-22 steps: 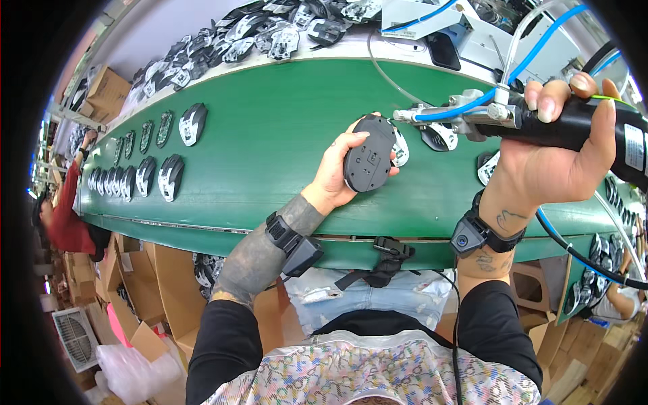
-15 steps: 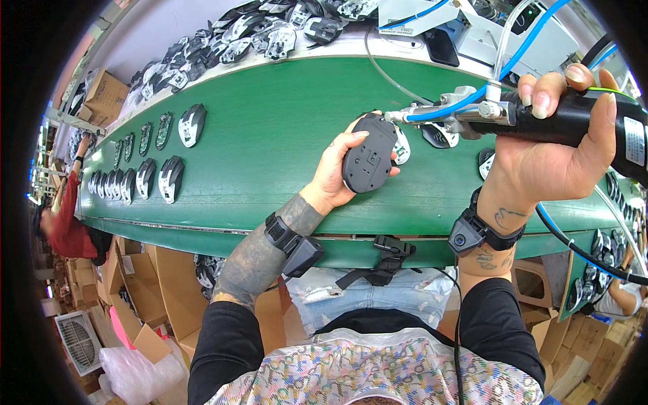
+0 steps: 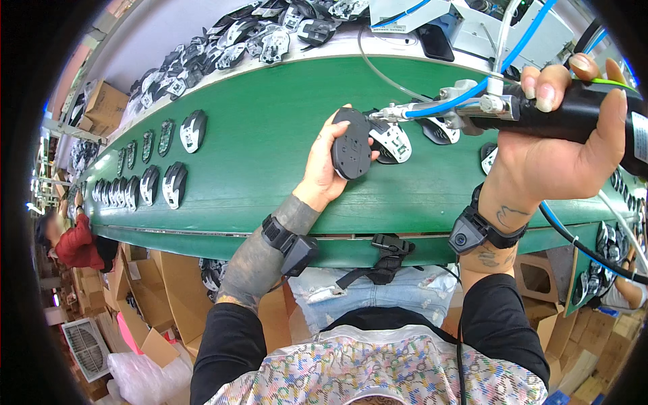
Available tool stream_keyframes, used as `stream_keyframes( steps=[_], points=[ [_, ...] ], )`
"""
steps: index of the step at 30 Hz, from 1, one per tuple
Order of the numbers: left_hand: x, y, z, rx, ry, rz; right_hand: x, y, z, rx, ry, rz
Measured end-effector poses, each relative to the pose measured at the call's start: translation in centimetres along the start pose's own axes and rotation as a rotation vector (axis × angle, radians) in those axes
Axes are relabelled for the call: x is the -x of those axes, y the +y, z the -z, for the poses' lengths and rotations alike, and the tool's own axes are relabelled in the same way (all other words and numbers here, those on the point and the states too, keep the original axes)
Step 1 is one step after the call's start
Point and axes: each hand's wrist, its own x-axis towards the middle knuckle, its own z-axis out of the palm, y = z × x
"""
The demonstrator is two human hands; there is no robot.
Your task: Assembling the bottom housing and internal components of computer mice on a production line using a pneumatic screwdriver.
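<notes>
My left hand (image 3: 320, 160) is closed around a computer mouse (image 3: 352, 145), its black underside turned toward me and tilted. In my right hand (image 3: 550, 158) lies a black powered screwdriver (image 3: 579, 120) with blue and clear hoses, held level and pointing left. The silver nose (image 3: 388, 115) of the screwdriver is at the upper right edge of the mouse; whether they touch I cannot tell. Just beyond my left fingers, a white-and-black mouse shell (image 3: 398, 147) sits on the green belt (image 3: 263, 148). Another mouse shell (image 3: 440, 130) lies partly under the screwdriver.
Rows of mouse shells (image 3: 174, 185) and green circuit boards (image 3: 165, 138) line the belt at left. Many shells (image 3: 273, 46) are heaped on the far ledge, near a dark phone (image 3: 435, 44). Cardboard boxes (image 3: 177, 290) stand below the near edge. A person in red (image 3: 75, 243) is at far left.
My left hand has drawn the mouse slightly left and tilted it, so more of the shell behind shows. The screwdriver's nose has shifted a little left.
</notes>
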Motion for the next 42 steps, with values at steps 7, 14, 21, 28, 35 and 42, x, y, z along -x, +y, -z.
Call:
stream_keyframes(
  steps=[7, 14, 21, 28, 35, 42],
  points=[
    [0.3, 0.0, -0.1, 0.114, -0.129, 0.005, 0.5, 0.4, -1.3, -0.033, 0.024, -0.004],
    [0.8, 0.1, -0.7, 0.042, -0.212, -0.023, 0.5, 0.3, -1.5, -0.018, 0.024, -0.001],
    [0.9, 0.4, -0.8, 0.076, -0.213, -0.051, 0.2, 0.2, -0.7, -0.068, 0.005, -0.031],
    [1.2, 0.3, -0.9, 0.120, -0.277, -0.038, 0.4, 0.7, -0.3, -0.079, -0.066, 0.034],
    [0.6, 0.6, -0.8, 0.079, -0.247, -0.057, 0.5, 0.4, -1.5, 0.021, 0.045, -0.021],
    [-1.1, 1.1, 1.1, 0.116, 0.041, -0.110, 0.9, -0.5, -2.0, -0.140, -0.089, -0.085]
  ],
)
